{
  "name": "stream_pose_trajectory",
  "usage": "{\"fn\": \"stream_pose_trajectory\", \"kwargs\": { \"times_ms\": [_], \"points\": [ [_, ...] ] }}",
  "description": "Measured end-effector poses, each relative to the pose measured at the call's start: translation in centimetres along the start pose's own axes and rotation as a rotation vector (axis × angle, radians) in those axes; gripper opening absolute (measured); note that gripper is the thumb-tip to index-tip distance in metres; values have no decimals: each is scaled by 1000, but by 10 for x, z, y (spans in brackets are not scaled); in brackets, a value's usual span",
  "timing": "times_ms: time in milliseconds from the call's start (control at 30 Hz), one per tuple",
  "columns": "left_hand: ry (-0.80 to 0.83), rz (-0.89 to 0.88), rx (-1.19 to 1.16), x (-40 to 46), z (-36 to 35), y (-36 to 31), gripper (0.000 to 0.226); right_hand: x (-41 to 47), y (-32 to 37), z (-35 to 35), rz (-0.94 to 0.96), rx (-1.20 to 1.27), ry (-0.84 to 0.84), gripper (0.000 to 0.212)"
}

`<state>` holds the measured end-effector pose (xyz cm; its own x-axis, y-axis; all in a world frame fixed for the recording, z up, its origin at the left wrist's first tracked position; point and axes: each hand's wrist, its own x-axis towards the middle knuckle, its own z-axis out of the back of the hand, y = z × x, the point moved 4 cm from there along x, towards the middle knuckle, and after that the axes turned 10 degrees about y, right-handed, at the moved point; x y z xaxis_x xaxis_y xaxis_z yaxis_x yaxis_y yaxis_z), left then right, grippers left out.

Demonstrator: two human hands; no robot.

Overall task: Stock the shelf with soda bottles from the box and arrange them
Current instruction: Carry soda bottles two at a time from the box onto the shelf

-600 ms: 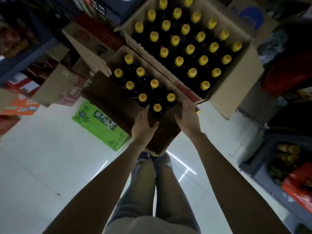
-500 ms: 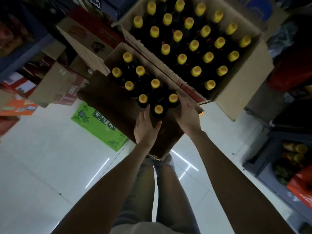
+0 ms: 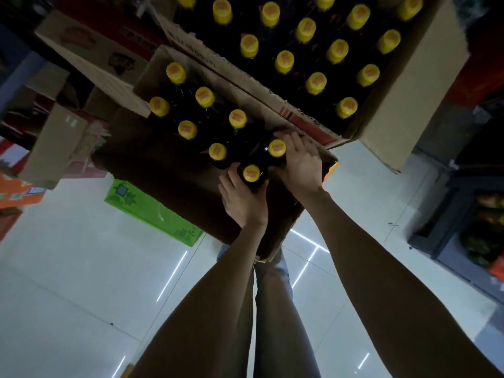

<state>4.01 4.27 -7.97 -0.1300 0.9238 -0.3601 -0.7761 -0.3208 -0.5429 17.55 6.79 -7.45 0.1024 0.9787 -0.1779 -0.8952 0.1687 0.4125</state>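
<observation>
Floor (image 3: 68,282): pale glossy tiles
On it: two open cardboard boxes (image 3: 169,181) (image 3: 403,105) of yellow-capped bottles, green carton (image 3: 152,211), other cartons (image 3: 54,148)

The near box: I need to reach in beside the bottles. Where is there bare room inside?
Free: the dark left half of the near box, between its left wall and the bottles. Crowded: its right corner, where the left hand and right hand grip bottles, and the full far box.

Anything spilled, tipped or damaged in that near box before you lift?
Nothing stands out. The yellow-capped bottles in the near box stand upright, no spill shows. The left hand and right hand each grip one.
</observation>
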Motion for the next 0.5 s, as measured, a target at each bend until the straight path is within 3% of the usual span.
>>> {"fn": "stream_pose_trajectory", "kwargs": {
  "times_ms": [200, 400, 500],
  "points": [
    [72, -332, 90, -15, 48, -4, 70, -40, 28, 59, 26, 164, -192, 68],
    [324, -572, -183, -42, 147, -44, 71, -107, 64, 158, -11, 594, -310, 67],
    [466, -660, -314, -55, 182, -75, 66, -145, 66, 181, -123, 817, -387, 62]
  ]
}}
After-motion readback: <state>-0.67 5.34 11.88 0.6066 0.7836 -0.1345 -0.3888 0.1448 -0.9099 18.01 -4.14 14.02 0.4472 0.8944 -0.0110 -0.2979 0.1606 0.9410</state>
